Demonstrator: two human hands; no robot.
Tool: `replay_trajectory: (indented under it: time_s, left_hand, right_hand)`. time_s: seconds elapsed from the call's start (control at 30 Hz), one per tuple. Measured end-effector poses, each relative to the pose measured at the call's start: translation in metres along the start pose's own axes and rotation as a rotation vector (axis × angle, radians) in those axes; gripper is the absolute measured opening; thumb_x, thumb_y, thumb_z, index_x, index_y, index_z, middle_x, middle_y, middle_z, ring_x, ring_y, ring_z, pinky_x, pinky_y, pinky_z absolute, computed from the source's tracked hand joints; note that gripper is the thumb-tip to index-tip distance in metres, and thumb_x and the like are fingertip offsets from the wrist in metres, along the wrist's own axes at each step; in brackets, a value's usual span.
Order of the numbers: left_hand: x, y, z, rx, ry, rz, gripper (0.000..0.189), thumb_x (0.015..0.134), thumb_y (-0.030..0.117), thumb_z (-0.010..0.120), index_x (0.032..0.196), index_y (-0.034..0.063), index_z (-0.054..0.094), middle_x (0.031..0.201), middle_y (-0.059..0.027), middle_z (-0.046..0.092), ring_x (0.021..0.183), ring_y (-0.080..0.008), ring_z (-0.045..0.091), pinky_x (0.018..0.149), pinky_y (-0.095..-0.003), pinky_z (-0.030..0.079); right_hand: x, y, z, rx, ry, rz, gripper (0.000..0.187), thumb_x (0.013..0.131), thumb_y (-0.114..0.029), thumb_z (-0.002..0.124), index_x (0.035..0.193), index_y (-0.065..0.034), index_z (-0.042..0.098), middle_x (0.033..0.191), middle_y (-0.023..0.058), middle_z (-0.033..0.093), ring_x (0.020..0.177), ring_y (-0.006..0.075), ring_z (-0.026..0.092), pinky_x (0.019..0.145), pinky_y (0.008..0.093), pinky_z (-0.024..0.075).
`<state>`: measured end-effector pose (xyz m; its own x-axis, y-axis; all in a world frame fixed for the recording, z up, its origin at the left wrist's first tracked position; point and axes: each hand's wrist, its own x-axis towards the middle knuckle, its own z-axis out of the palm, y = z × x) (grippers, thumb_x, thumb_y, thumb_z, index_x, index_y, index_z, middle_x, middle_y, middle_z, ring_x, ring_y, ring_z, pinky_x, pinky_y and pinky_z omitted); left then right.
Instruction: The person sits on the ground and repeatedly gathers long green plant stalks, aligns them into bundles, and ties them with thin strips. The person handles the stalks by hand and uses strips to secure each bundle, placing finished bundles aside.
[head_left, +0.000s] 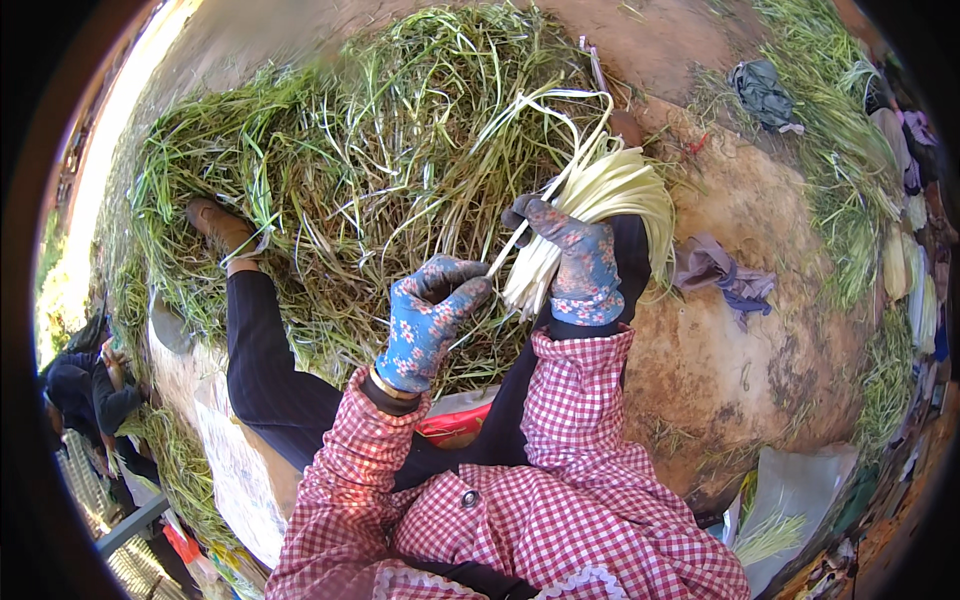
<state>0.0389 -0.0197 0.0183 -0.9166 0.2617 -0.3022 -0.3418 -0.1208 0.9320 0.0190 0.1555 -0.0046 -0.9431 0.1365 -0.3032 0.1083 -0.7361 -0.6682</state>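
My right hand (574, 259), in a blue flowered glove with dark fingertips, holds a thick bundle of pale yellow-green plant stalks (615, 187), which droops over the wrist side. Its fingers also touch a few longer stalks that slant across. My left hand (439, 307), in a matching glove, has its thumb and forefinger pinched on the lower end of a pale stalk (500, 262), just left of the bundle's cut ends. Beneath both hands and between the outstretched legs lies a big heap of green and brownish stalks and leaves (337, 172).
A crumpled mauve cloth (724, 277) lies on the brown ground to the right, a dark plastic bag (763, 94) farther up. More greens (847, 150) run along the right edge. Pale stalks (772, 536) rest on a sheet at lower right. Another person (90, 390) is at far left.
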Motion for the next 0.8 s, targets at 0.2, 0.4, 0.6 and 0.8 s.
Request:
replay_trajectory:
  time_s: [0.2,0.4,0.6,0.8]
  left_hand:
    - [0.003,0.005,0.003,-0.134,-0.076,-0.061,0.019,0.082,0.004,0.065,0.099,-0.0049,0.063,0.081,-0.0036,0.065,0.069,-0.0079,0.057,0.064,-0.0225,0.047]
    - [0.003,0.004,0.003,0.007,-0.083,-0.052,0.017,0.085,0.002,0.061,0.101,-0.0031,0.062,0.081,-0.0021,0.063,0.068,-0.0065,0.054,0.062,-0.0201,0.045]
    - [0.000,-0.010,0.009,0.092,-0.030,0.054,0.010,0.089,0.001,0.054,0.098,0.0011,0.058,0.077,0.0008,0.059,0.066,-0.0055,0.051,0.061,-0.0189,0.043]
    - [0.022,0.008,-0.009,-0.341,0.134,0.127,0.014,0.089,0.006,0.057,0.102,0.0018,0.056,0.082,-0.0036,0.058,0.067,-0.0134,0.058,0.061,-0.0256,0.049]
  right_hand:
    - [-0.004,-0.003,0.001,-0.079,-0.040,0.047,0.019,0.077,-0.005,0.070,0.093,0.0045,0.066,0.088,0.0109,0.068,0.079,0.0184,0.065,0.072,0.0276,0.0526]
    - [-0.009,-0.001,0.000,-0.133,-0.060,0.032,0.020,0.078,-0.006,0.069,0.094,0.0038,0.067,0.090,0.0099,0.068,0.083,0.0168,0.065,0.076,0.0276,0.0513]
    - [-0.005,0.003,-0.004,-0.276,-0.132,0.029,0.018,0.080,-0.007,0.067,0.094,0.0040,0.067,0.092,0.0100,0.068,0.084,0.0151,0.064,0.076,0.0267,0.0513]
    - [-0.006,-0.003,0.001,-0.208,-0.084,0.022,0.020,0.080,-0.005,0.067,0.097,0.0049,0.066,0.090,0.0106,0.068,0.080,0.0158,0.065,0.072,0.0259,0.0522]
